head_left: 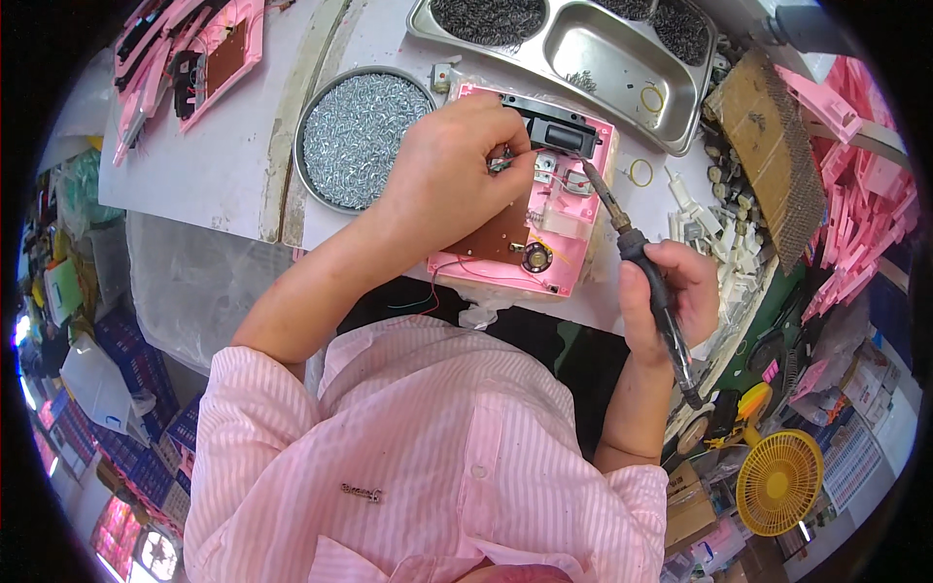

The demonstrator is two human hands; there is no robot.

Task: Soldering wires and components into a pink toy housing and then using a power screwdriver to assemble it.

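My right grip (pixel 673 291) holds a soldering iron (pixel 632 243); my left grip (pixel 465 165) pinches a thin wire (pixel 528 153); the pink housing (pixel 486 275) lies open at the surface's (pixel 224 165) near edge; speaker (pixel 536 257) seemingly seated, loose wires (pixel 432 291) dangling.

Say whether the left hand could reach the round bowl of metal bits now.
Likely yes: the bowl lies close beside the left hand, its top open, though that hand seems to be pinching a thin wire.
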